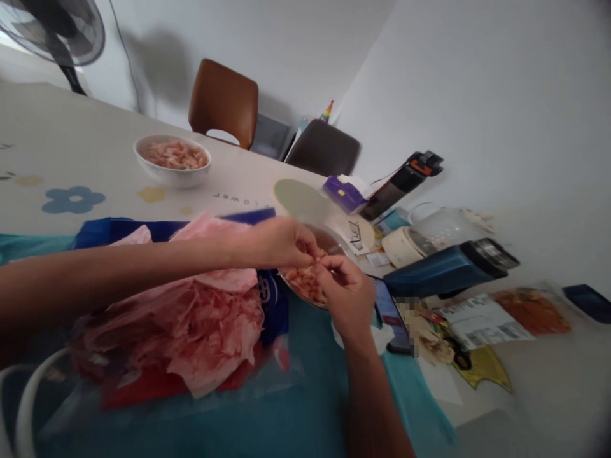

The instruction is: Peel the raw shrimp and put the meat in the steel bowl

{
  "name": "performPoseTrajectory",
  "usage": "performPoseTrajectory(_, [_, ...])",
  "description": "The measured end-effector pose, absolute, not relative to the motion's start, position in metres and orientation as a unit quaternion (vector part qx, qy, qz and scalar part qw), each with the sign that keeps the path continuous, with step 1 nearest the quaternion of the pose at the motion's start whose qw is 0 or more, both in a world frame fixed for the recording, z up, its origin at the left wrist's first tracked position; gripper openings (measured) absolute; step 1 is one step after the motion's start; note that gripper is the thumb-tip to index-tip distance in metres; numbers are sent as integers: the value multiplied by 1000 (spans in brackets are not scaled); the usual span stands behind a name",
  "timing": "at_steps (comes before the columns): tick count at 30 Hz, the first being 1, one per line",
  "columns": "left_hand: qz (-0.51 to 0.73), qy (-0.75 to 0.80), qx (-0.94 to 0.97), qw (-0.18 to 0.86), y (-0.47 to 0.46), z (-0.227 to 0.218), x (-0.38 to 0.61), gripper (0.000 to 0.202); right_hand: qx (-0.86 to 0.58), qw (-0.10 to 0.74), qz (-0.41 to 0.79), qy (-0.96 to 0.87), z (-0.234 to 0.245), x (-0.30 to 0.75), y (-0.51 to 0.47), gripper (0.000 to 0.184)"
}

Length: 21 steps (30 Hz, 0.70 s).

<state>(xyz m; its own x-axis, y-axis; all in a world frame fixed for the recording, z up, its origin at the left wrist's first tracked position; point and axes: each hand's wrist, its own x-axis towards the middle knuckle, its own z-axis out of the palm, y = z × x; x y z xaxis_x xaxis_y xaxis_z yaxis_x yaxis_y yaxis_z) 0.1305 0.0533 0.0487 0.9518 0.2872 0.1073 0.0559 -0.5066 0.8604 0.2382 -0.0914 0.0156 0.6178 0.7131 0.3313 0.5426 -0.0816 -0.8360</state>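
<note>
My left hand (279,243) and my right hand (347,294) meet fingertip to fingertip over a bowl (334,240) partly hidden behind them. Both are closed in a pinch on a small pinkish piece (321,254), mostly covered by the fingers. Loose pinkish pieces (305,284) lie in that bowl. Below my left forearm, a heap of thin, crumpled pink sheets (210,324) spreads over a blue and red plastic bag (274,312). Their material I cannot make out. Farther back on the table stands a white bowl (174,177) full of similar pieces.
Right of my right hand lie a phone (391,315) and a dark blue bottle (442,267). Behind them are a black bottle (394,194), a purple pack (344,193) and a cream container (405,247). A brown chair (224,98) stands beyond the flower-patterned table (109,146).
</note>
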Motion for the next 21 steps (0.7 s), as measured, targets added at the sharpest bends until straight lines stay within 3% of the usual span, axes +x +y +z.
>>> performPoseTrajectory(8, [113,101,862,484,54,44,129,18,-743,410,-68,-524,11,239,-93,11])
performPoseTrajectory(16, [144,131,833,517,63,52,126,11,-744,455,-29,-489,13,244,-96,11])
performPoseTrajectory(21, [108,156,763,618,62,55,121,6,-764,407,-49,-498,8,252,-94,23])
